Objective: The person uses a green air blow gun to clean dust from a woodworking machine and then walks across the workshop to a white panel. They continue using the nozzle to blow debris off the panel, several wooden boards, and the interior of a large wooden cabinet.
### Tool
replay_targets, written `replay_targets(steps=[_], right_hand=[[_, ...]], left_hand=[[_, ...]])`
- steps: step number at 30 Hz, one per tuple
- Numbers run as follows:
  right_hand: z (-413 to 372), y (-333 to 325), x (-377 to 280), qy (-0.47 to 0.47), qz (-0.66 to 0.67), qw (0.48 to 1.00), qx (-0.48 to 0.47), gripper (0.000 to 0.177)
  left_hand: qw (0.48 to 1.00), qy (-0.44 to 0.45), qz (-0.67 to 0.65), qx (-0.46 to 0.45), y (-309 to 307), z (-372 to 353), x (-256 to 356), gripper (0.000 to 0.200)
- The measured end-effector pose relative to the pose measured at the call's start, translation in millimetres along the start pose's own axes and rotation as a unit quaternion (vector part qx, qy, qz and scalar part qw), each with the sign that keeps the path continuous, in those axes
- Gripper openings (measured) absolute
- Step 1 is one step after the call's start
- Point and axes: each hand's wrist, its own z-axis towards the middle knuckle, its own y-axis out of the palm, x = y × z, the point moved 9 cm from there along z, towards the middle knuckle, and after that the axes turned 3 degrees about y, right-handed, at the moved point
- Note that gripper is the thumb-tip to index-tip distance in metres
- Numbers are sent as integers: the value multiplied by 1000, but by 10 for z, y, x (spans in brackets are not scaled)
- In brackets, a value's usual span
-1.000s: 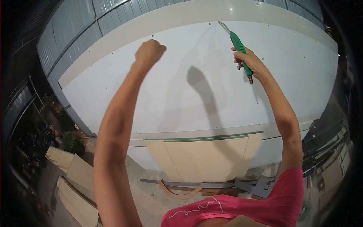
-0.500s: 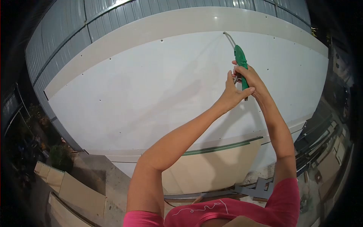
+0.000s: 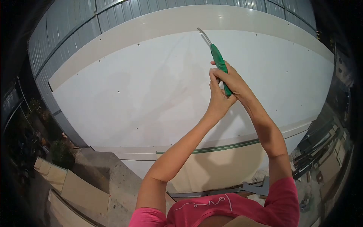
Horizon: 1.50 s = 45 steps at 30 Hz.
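A green-handled tool (image 3: 218,58) with a thin, bent metal tube at its upper end is held upright and leans left. My right hand (image 3: 229,77) is closed around its handle from the right side. My left hand (image 3: 220,100) is closed at the handle's lower end, just below and against the right hand. The tube's tip lies at the upper edge of a large white panel (image 3: 162,83), where it meets a beige border strip (image 3: 170,22). Small dark holes or fastener spots dot the panel. Part of the handle is hidden by my fingers.
Corrugated grey metal sheeting (image 3: 72,43) rises behind the panel. Below it, a beige board (image 3: 215,170) has a green strip (image 3: 211,149) along its top. Tan boards (image 3: 85,189) stand at lower left on a concrete floor (image 3: 123,181). Stacked lengths of material (image 3: 317,145) lie at right.
Both hands and the tool have shifted left along the panel's upper edge. My left hand's fingers, more spread before, are now closed in around the handle's lower end.
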Motion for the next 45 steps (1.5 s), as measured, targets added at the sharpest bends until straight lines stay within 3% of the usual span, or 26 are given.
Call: replay_targets(steps=[3, 7, 9, 16, 20, 23, 25, 28, 32, 35, 37, 38, 41, 45], right_hand=[[58, 148, 0, 5, -4, 1000, 22, 48], [129, 303, 89, -1, -10, 999, 46, 50], [133, 433, 66, 2, -36, 998, 45, 50], [87, 1301, -306, -66, -143, 988, -13, 57], [232, 1825, -287, -62, -150, 984, -71, 60], [290, 2109, -287, -57, -140, 985, -88, 61], [313, 2244, -271, -47, -130, 987, -87, 62], [387, 2376, -173, -37, -100, 991, -86, 68], [413, 2511, -117, -17, -90, 994, -65, 70], [417, 2672, -270, -45, -114, 991, -57, 64], [329, 2988, -538, -94, -167, 969, -155, 56], [345, 3058, -610, -95, -165, 970, -155, 56], [511, 3266, -800, -112, -116, 975, -155, 47], [756, 3456, -942, -110, -42, 983, -143, 42]], left_hand=[[999, 46, 24, 15, -206, -22, -42, 97], [997, 41, 60, 10, -433, -72, -54, 94], [999, 15, 23, -43, -472, -104, -14, 91], [980, 102, 160, 59, -1163, -337, 156, 87], [984, 42, 122, 124, -1687, -494, 186, 76], [984, 25, 128, 124, -1967, -570, 198, 72], [991, -32, 61, 111, -2079, -623, 162, 71], [991, -74, 67, 85, -2233, -663, -13, 68], [991, -48, 105, 70, -2402, -676, -53, 63], [983, 6, 144, 110, -2612, -708, 185, 57], [989, -55, 43, 127, -2816, -730, 387, 50], [989, -55, 45, 127, -2914, -691, 418, 50], [964, 67, 172, 192, -3298, -546, 751, 36], [967, 72, 152, 193, -3577, -405, 962, 23]])
